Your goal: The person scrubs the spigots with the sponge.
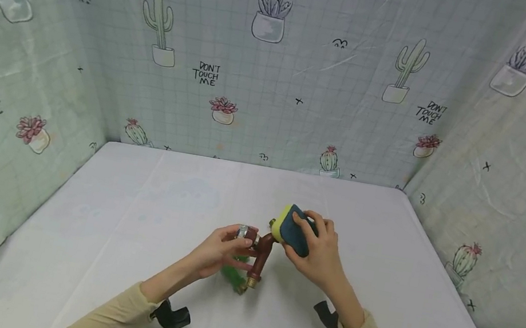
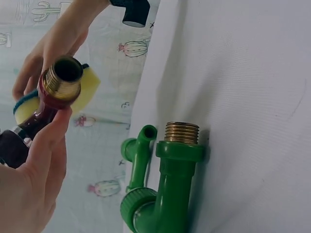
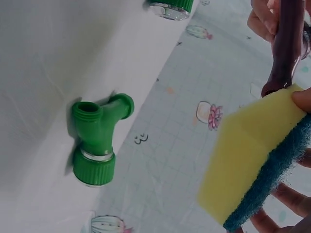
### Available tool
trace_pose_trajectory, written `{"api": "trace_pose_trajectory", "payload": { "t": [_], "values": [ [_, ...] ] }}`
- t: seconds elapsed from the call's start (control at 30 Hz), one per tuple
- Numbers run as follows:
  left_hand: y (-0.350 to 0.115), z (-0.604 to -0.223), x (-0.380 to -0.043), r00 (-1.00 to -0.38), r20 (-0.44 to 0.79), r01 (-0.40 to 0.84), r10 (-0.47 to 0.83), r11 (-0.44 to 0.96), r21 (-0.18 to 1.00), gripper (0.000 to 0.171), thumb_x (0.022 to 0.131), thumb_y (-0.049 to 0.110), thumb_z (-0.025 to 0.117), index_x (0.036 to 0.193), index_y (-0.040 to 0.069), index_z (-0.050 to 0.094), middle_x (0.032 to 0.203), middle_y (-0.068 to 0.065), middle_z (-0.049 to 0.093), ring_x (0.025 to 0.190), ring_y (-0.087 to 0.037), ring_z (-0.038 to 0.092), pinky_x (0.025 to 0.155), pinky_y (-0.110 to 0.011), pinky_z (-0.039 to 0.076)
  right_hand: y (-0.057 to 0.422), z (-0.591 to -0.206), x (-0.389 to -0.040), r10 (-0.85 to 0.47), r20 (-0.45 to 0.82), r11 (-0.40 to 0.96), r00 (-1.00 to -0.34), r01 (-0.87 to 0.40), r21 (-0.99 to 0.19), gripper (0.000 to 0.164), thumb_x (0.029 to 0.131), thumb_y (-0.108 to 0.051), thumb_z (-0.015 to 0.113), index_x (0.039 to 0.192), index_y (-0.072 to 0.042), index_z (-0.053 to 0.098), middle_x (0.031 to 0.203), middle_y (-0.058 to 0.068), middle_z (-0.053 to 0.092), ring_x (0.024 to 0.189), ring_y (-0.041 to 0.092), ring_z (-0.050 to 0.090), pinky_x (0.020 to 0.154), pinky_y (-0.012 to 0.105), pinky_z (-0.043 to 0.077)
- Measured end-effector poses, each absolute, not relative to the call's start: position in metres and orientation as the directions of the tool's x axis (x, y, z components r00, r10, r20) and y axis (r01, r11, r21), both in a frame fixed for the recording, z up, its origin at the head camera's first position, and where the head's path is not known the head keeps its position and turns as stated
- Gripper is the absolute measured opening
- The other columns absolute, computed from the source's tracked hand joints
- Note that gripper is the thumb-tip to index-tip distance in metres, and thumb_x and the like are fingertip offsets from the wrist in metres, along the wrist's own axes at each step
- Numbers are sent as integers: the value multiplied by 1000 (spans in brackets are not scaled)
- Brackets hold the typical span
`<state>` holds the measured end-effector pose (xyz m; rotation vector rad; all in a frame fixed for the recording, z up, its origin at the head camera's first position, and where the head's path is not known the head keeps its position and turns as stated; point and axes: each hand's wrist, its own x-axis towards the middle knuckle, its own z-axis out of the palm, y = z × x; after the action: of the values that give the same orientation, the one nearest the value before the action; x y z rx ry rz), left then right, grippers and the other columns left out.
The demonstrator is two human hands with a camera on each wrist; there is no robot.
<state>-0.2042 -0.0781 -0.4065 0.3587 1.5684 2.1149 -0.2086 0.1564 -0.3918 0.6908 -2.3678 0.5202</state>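
Note:
My left hand [image 1: 219, 251] grips a brownish-red tap [image 1: 259, 262] by its knob end, holding it above the table. Brass threads [image 2: 63, 90] show at the tap's open end in the left wrist view. In my right hand [image 1: 323, 252] is a sponge [image 1: 294, 232] with yellow foam and a dark blue-green scouring side. The yellow foam meets the tap's body in the right wrist view. Below my left hand, a green tap [image 1: 235, 276] with a brass threaded end lies on the table, partly hidden. A smaller green tap [image 2: 141, 160] is beyond it.
A white cloth covers the table [image 1: 145, 214]. Printed fabric walls [image 1: 278, 73] with cactus drawings stand at the back and both sides. Black camera mounts [image 1: 172, 316] are strapped at the wrists.

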Motion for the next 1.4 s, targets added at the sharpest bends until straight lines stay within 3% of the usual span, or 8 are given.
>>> {"api": "trace_pose_trajectory", "payload": {
  "t": [0.17,0.43,0.6,0.77,0.9,1.03,1.23,1.4],
  "values": [
    [-80,-405,-205,-853,-112,-305,510,-313,900,20,91,10,48,109,17,48,103,-3,56,93,-22,62,79,-44,52,157,-396,-204,-343,641,715,-686,-633,-296,60,67,-22,76,121,-14,51,121,15,44,97,29,41,72,49,48],
    [-78,-397,-206,-833,-187,-400,521,-334,854,32,94,16,41,125,9,35,112,-8,49,100,-24,60,83,-43,51,160,-395,-200,-391,678,578,-623,-739,-346,67,65,-14,77,125,-13,47,127,16,40,108,30,36,72,45,51],
    [-82,-400,-212,-761,-243,-468,602,-248,848,40,94,18,44,129,0,35,114,-11,50,99,-22,60,87,-51,46,165,-392,-201,-417,687,560,-595,-764,-322,68,63,-11,78,124,-13,48,127,16,40,111,30,35,74,48,51],
    [-89,-408,-218,-647,-195,-439,737,-151,886,37,92,6,44,126,-7,39,109,-9,57,94,-22,63,87,-53,45,170,-391,-202,-458,685,545,-567,-787,-287,66,63,-13,77,124,-12,49,127,17,40,111,30,36,77,48,50],
    [-92,-411,-220,-557,-124,-392,821,-128,911,30,89,5,47,119,-1,49,109,-10,59,94,-24,64,84,-56,45,174,-388,-204,-474,676,549,-564,-790,-275,60,71,-22,72,125,-12,48,128,16,41,111,28,37,80,47,48],
    [-94,-413,-219,-522,-107,-365,846,-108,925,25,87,6,50,112,7,53,109,-10,57,94,-23,64,83,-54,46,176,-385,-207,-476,677,542,-562,-793,-278,58,73,-24,71,125,-12,48,128,15,42,112,28,39,82,46,47],
    [-91,-413,-216,-549,-91,-273,831,-76,959,24,81,3,60,104,7,54,99,-9,63,87,-21,65,79,-50,50,179,-381,-209,-530,627,530,-572,-800,-281,59,72,-21,72,126,-16,48,129,12,41,115,25,39,83,46,47],
    [-87,-408,-213,-696,-7,7,718,16,1000,29,70,0,70,95,-2,56,97,-9,62,76,-14,63,69,-30,54,177,-370,-207,-591,600,548,-539,-814,-192,52,80,-41,60,126,-19,49,129,9,44,112,22,40,85,48,41]
  ]
}}
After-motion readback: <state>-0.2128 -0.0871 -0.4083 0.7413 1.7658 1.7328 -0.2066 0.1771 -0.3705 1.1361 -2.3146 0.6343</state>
